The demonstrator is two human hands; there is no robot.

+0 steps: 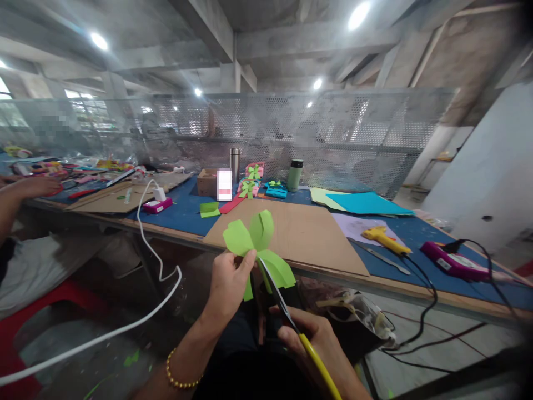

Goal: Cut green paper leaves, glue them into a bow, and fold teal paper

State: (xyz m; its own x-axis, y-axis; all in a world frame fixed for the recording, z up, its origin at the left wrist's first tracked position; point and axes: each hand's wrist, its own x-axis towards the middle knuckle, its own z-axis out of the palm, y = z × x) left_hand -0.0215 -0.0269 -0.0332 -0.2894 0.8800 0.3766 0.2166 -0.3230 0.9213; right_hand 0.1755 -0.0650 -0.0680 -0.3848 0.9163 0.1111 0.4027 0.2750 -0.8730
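Note:
In my left hand (228, 286) I pinch a bright green paper flower cutout (262, 229) near its centre, with several rounded petals fanning out. My right hand (310, 339) grips a pair of yellow-handled scissors (312, 355). Their blades reach up to the paper by my left thumb, along the edge of the right petal. A part of the green paper hangs below my left fingers. Both hands are in front of the table's near edge, close to my lap. A brown cardboard sheet (291, 230) lies on the table just beyond them.
A yellow glue gun (385, 239), a craft knife (385, 260) and a purple power strip (453, 261) lie right. Blue paper (370, 203), a green bottle (295, 175) and green paper bows (250, 189) stand behind. A white cable (158, 300) hangs left; a co-worker's arm (25, 191) reaches in.

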